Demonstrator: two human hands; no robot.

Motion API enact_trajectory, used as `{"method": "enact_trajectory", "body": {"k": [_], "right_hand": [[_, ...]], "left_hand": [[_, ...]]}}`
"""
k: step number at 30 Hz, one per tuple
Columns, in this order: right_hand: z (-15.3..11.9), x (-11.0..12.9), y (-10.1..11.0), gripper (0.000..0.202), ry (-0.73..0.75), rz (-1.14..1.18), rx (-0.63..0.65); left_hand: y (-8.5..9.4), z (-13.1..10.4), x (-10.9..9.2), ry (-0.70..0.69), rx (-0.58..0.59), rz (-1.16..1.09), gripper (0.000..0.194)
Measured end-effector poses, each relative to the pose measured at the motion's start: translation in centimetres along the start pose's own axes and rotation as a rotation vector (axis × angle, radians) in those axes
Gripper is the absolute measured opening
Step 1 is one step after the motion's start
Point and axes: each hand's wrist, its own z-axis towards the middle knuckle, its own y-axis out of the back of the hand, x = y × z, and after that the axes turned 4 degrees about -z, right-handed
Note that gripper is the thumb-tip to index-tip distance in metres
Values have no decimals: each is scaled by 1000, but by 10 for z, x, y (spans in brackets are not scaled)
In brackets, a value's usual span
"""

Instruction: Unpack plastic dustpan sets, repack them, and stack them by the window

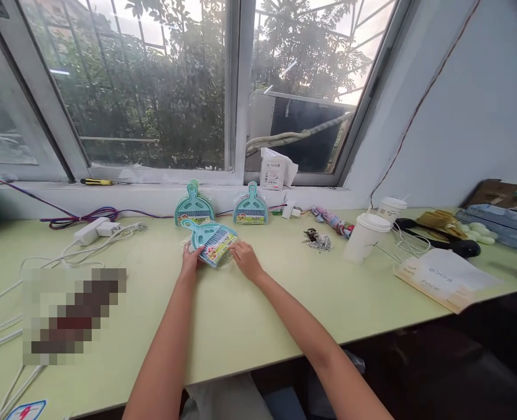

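Hands (190, 259) hold seemingly plastic-wrapped dustpan (212, 238).

The pan (202, 233) at the left hand (191, 258) is turquoise, its bristles (218, 237) grey-blue, its label (220, 249) yellow and white with red patches. Beyond the hand, both stacks (194, 205) (250, 204) repeat the turquoise and yellow. To its right, the bundle (335, 221) is patterned in pink, blue and red; the cup (366, 239) is white. The desk (227, 326) is pale yellow-green.
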Motion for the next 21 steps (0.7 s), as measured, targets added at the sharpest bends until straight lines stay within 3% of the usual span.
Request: {"method": "enact_trajectory", "body": {"k": [3,5,10,14,18,21], "right_hand": [[-14,15,6,27,-2,-39,137],[-20,18,8,29,-34,-26,148],[-22,8,5,34,-278,328,22],[-18,-2,2,32,-576,741,28],[-15,-8,7,30,-702,995,-46],[-13,-11,12,37,-760,1092,-117]], "left_hand": [[1,-2,2,-5,32,-48,51],[3,-5,4,-4,60,-79,50],[4,-16,5,-16,128,-89,38],[-3,-26,5,-34,176,-49,49],[-13,-34,5,-22,174,28,62],[-16,-39,3,28,295,92,59]]}}
